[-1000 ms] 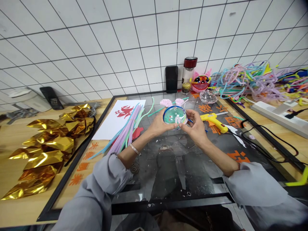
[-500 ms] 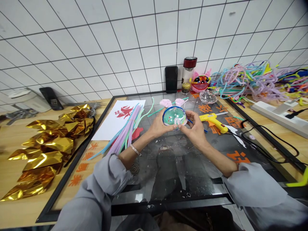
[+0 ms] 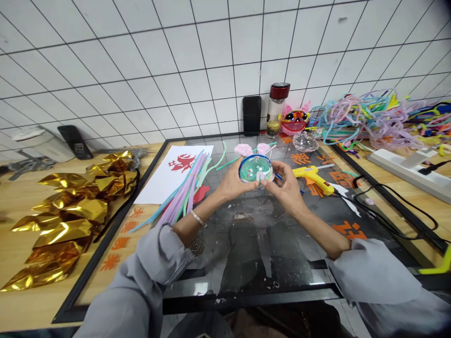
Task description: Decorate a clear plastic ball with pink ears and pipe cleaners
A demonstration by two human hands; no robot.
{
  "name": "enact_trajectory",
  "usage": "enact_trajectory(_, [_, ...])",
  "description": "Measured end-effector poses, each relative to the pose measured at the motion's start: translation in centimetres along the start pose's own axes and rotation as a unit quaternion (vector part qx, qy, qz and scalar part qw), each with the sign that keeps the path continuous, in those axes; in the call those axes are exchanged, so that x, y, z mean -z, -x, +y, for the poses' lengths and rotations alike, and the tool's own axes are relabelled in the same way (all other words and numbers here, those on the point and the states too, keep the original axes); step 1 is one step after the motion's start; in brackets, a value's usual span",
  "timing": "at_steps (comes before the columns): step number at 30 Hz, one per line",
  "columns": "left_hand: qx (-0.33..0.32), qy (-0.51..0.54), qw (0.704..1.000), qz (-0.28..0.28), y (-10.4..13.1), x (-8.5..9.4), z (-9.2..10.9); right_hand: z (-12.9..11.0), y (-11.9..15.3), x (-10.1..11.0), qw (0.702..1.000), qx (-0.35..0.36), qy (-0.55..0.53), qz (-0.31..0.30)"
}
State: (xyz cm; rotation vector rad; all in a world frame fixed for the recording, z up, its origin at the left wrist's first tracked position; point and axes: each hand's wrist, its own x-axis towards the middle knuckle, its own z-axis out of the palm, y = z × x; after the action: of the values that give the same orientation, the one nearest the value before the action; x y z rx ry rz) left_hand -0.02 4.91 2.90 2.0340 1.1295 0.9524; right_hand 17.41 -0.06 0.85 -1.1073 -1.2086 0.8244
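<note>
Both hands hold a clear plastic dome (image 3: 256, 168) with a blue rim and a green inside. My left hand (image 3: 234, 182) wraps its left side, the thumb along the front edge. My right hand (image 3: 283, 184) grips the right side, its thumb and fingers at a small whitish looped piece (image 3: 261, 176) on the front. Two fuzzy pink pieces (image 3: 243, 149) show just behind the dome; whether they are fixed to it I cannot tell. A yellow glue gun (image 3: 313, 177) lies right of my right hand. Pipe cleaners (image 3: 186, 188) in purple, blue and green lie to the left.
White paper with a red cutout (image 3: 169, 171) lies at left, near gold foil pieces (image 3: 66, 220). At the back stand a black phone (image 3: 252, 116), a glass bottle (image 3: 275, 112) and a pink decorated figure (image 3: 295, 121). Tangled pipe cleaners (image 3: 366, 115), a power strip (image 3: 412, 171) and black cable (image 3: 394, 192) are on the right.
Almost nothing differs. Both hands keep hold of the dome in the same place, with only a slight shift of the right fingers and of the camera view.
</note>
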Motion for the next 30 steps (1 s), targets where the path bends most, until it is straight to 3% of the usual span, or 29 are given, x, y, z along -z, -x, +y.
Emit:
enact_trajectory(12, [-0.049, -0.059, 0.997, 0.009, -0.03, 0.15, -0.2, -0.02, 0.03, -0.07, 0.998, 0.021, 0.051, 0.025])
enact_trajectory(30, [-0.048, -0.103, 0.993, 0.004, -0.05, 0.39, -0.39, -0.1, 0.09, -0.12, 0.995, 0.034, 0.087, 0.031])
